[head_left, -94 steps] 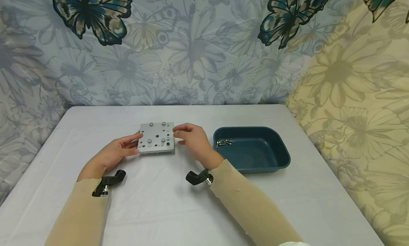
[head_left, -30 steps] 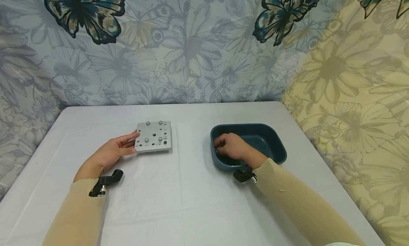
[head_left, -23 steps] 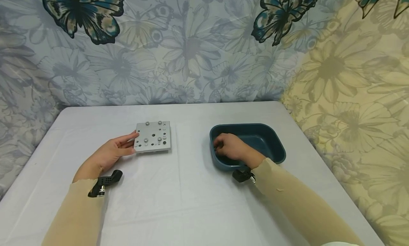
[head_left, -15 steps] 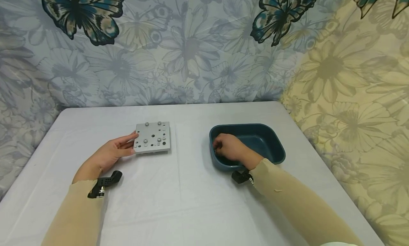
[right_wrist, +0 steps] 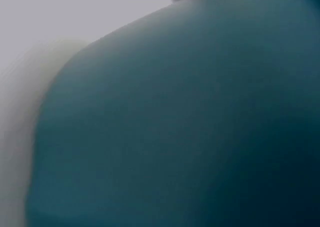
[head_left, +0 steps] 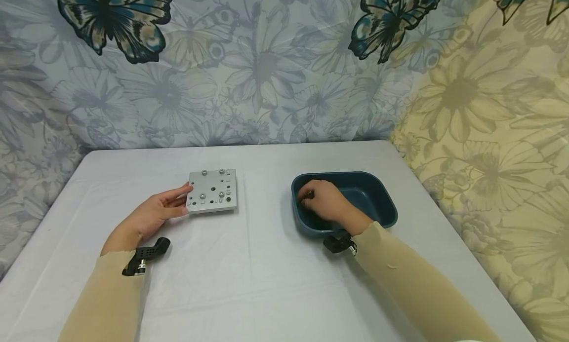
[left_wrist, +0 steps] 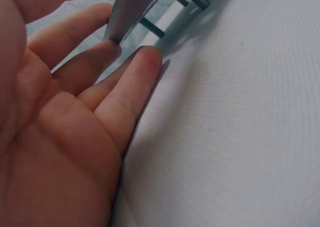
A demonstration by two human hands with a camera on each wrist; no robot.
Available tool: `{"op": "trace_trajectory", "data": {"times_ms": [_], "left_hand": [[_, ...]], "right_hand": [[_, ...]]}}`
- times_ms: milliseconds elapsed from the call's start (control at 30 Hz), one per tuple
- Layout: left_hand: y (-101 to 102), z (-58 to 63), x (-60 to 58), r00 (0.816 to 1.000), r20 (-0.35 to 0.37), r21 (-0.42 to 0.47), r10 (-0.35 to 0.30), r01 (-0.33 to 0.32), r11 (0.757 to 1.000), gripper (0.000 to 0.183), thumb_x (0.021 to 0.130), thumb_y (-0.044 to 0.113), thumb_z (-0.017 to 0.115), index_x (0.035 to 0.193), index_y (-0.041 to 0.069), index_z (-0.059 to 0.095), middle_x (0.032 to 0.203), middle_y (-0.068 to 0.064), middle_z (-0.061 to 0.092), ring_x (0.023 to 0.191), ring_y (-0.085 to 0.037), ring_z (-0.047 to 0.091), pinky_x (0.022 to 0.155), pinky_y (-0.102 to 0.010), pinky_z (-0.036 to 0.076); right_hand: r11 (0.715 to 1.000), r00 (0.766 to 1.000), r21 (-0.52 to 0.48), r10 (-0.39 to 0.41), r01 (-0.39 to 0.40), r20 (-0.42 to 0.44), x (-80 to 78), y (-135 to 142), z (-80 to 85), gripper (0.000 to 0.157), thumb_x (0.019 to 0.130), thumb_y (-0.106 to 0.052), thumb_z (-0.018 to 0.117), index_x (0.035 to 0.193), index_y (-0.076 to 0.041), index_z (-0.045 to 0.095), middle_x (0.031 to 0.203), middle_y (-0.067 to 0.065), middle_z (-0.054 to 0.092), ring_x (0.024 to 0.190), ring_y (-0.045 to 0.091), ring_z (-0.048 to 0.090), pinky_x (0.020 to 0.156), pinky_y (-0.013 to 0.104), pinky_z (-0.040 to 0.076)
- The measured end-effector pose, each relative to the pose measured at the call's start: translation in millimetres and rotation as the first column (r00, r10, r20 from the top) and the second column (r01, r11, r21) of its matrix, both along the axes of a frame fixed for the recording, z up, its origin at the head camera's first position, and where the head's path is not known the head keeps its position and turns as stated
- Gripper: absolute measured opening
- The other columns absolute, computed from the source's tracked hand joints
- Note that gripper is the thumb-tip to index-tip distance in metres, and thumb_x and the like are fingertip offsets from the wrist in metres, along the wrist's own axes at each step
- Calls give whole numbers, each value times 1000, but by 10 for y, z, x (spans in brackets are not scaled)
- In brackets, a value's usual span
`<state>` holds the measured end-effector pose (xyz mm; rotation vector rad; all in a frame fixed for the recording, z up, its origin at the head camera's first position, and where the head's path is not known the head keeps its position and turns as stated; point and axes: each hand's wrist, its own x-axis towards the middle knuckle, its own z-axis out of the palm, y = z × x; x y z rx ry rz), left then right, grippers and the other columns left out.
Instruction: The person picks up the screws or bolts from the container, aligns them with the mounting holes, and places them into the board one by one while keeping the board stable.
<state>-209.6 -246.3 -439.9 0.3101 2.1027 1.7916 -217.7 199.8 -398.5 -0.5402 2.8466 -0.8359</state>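
A silver metal plate [head_left: 211,191] with several screws and small holes is tilted slightly above the white table at left centre. My left hand [head_left: 153,214] pinches its left edge between thumb and fingers. Seen by the left wrist camera, the plate [left_wrist: 131,12] has threaded screw ends [left_wrist: 153,28] sticking out beneath it, near my fingers [left_wrist: 132,84]. My right hand [head_left: 326,201] is inside the dark teal tray [head_left: 373,223], its fingers curled at the left end. Whether those fingertips hold anything is hidden. The tray's wall [right_wrist: 150,112] fills most of the right wrist view.
A white cloth covers the table [head_left: 249,283], which meets a flowered, butterfly-patterned fabric backdrop [head_left: 266,85] at the back. Black wrist camera mounts [head_left: 148,253] sit on both forearms.
My right hand has gone from the plate's right side into the tray, over where loose screws lay, and has just risen slightly there. My left hand keeps its hold on the plate.
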Motion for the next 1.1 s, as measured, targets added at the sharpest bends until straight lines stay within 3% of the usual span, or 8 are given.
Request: {"op": "trace_trajectory", "data": {"times_ms": [133, 267, 367, 467, 667, 733, 933, 1100], "left_hand": [[-4, -5, -5, 1000, 6, -1, 8, -8, 1000, 78, 90, 8, 74, 155, 1, 32, 165, -10, 10, 145, -36, 23, 95, -15, 42], [1, 8, -1, 1000, 9, -4, 7, -7, 1000, 79, 90, 9, 75, 155, 1, 31, 165, -10, 9, 145, -36, 23, 95, -15, 42], [0, 19, 2, 1000, 6, 0, 2, -2, 1000, 78, 91, 8, 74, 155, 0, 30, 165, -10, 8, 145, -37, 22, 95, -14, 42], [3, 30, 9, 1000, 8, 7, 3, -3, 1000, 77, 91, 7, 73, 155, -1, 30, 165, -10, 9, 145, -37, 22, 94, -14, 42], [5, 49, 25, 1000, 6, 6, -3, 3, 1000, 77, 92, 7, 72, 155, -1, 30, 165, -10, 10, 145, -37, 22, 95, -14, 41], [5, 48, 25, 1000, 5, 6, -2, 2, 1000, 76, 92, 7, 72, 155, 0, 30, 165, -10, 10, 145, -37, 22, 95, -14, 41], [4, 29, 17, 1000, 8, 4, 1, -1, 1000, 76, 92, 7, 73, 155, 0, 31, 165, -10, 11, 145, -37, 22, 95, -14, 41], [-2, 22, 8, 1000, 14, -14, 11, -10, 1000, 78, 90, 10, 75, 155, 1, 32, 165, -10, 11, 146, -36, 22, 95, -14, 41]], "right_hand": [[990, 996, -124, -60, 68, 62, 32, 41, 91, 24, 92, -9, 69, 115, -10, 73, 105, 0, 70, 92, 15, 65, 77, 36, 53], [957, 976, -226, -150, 184, 157, 74, 91, 191, 30, 91, -15, 73, 120, -13, 72, 100, -1, 72, 95, 18, 66, 85, 41, 51], [916, 950, -301, -194, 264, 244, 93, 129, 234, 30, 89, -16, 74, 119, -14, 72, 101, 1, 74, 101, 20, 65, 95, 45, 46], [867, 929, -394, -180, 305, 324, 98, 158, 238, 32, 90, -10, 72, 122, -9, 69, 112, 7, 71, 106, 22, 65, 101, 47, 42], [765, 901, -529, -152, 368, 407, 88, 172, 176, 35, 88, -1, 71, 123, -1, 67, 117, 15, 68, 103, 23, 68, 96, 41, 47], [720, 894, -579, -131, 383, 428, 90, 164, 162, 33, 88, 1, 70, 121, 1, 66, 115, 15, 68, 102, 22, 68, 94, 37, 49], [502, 866, -753, 13, 426, 500, 97, 100, 174, 24, 91, 11, 61, 114, 6, 61, 108, 14, 64, 97, 22, 69, 88, 33, 54], [431, 834, -763, 41, 482, 550, 80, 24, 229, 22, 95, 8, 59, 117, 5, 57, 109, 15, 63, 94, 21, 69, 85, 30, 55]]}}
